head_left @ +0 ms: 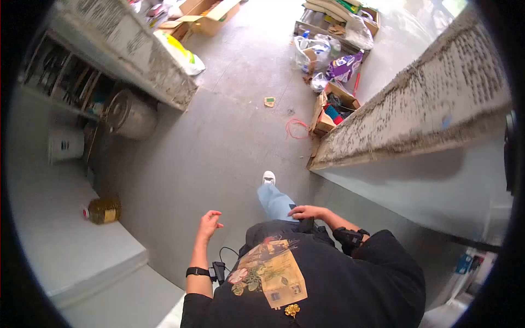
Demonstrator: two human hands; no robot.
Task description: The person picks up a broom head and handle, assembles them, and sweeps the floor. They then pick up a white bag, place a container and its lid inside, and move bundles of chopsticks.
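My left hand (210, 223) hangs out in front of my body above the grey floor. Its thumb and fingers are apart, loosely bent, with nothing visible between them. My right hand (307, 212) is at my waist, over the leg of my light blue jeans (273, 201). Its fingers are bent against a small dark item (292, 208), too little of which shows to name it. Dark straps with small devices sit on both forearms, and a thin cable loops beside the left device (219, 270).
A white shoe (268, 177) steps forward on the floor. Rough-edged walls (415, 104) flank a doorway. Beyond are cardboard boxes (210, 19), a purple bag (344, 66) and red cord (296, 129). At left stand an oil jug (105, 210), a white bucket (66, 145) and a lidded metal pot (131, 115).
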